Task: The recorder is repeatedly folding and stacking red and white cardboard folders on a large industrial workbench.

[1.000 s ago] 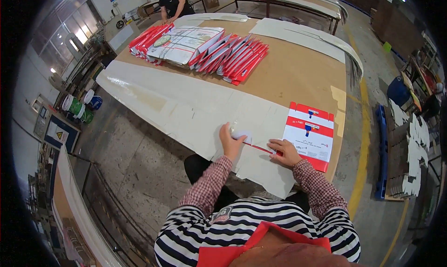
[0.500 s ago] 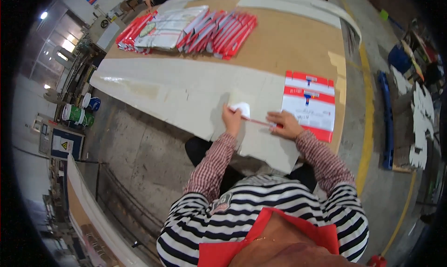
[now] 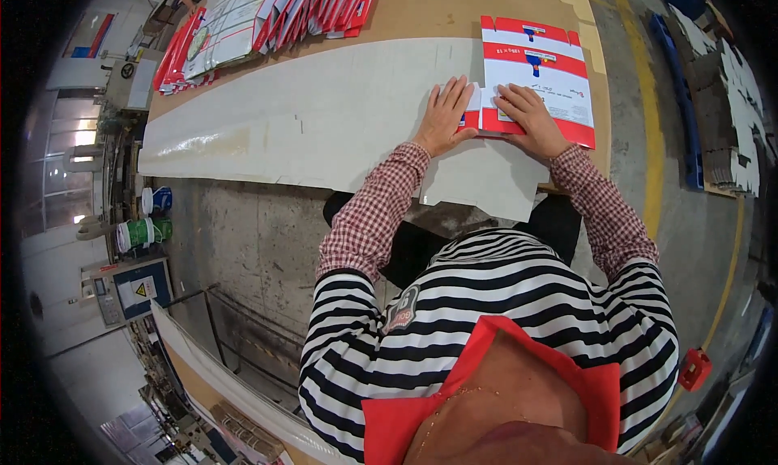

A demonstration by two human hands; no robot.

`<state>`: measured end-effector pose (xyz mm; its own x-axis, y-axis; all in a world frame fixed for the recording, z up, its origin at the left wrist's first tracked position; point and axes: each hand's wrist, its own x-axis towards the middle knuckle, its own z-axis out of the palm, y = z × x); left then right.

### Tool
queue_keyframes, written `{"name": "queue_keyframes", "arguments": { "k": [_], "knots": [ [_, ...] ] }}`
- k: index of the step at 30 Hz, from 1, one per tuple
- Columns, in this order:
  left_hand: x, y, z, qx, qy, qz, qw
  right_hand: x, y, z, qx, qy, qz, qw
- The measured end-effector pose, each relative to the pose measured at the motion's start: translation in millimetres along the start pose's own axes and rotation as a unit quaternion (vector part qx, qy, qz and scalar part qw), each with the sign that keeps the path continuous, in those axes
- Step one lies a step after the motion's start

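Note:
A flat red-and-white printed cardboard sheet lies at the right end of the pale board on the table. My right hand rests with fingers stretched out on the sheet's lower left part. Beside its left edge, my left hand lies flat with the fingers extended. Under and next to the left fingers is a small red-and-white cardboard piece, partly covered by the hand. Whether this piece is joined to the larger sheet I cannot tell.
A row of red-and-white folded cartons leans across the far left of the table. The long pale board covers the near side. Stacked cardboard stands on a blue pallet at the right, beyond a yellow floor line.
Both hands have gone from holding a thin red-and-white piece above the board to lying flat at the printed sheet. The whole view has shifted.

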<state>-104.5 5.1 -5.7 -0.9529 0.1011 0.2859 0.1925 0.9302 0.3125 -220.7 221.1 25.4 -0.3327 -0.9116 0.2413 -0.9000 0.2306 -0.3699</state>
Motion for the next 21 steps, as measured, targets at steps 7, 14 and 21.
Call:
{"name": "queue_keyframes", "arguments": {
  "k": [7, 14, 21],
  "knots": [
    [4, -1, 6, 0.084, -0.059, -0.006, 0.995, -6, 7, 12, 0.004, -0.041, -0.013, 0.999],
    [17, 9, 14, 0.140, -0.089, -0.055, 0.985, -4, 3, 12, -0.009, -0.065, -0.030, 0.997],
    [21, 8, 24, 0.103, -0.029, -0.118, 0.987, -23, 17, -15, 0.061, 0.032, 0.072, 0.995]
  ]
}}
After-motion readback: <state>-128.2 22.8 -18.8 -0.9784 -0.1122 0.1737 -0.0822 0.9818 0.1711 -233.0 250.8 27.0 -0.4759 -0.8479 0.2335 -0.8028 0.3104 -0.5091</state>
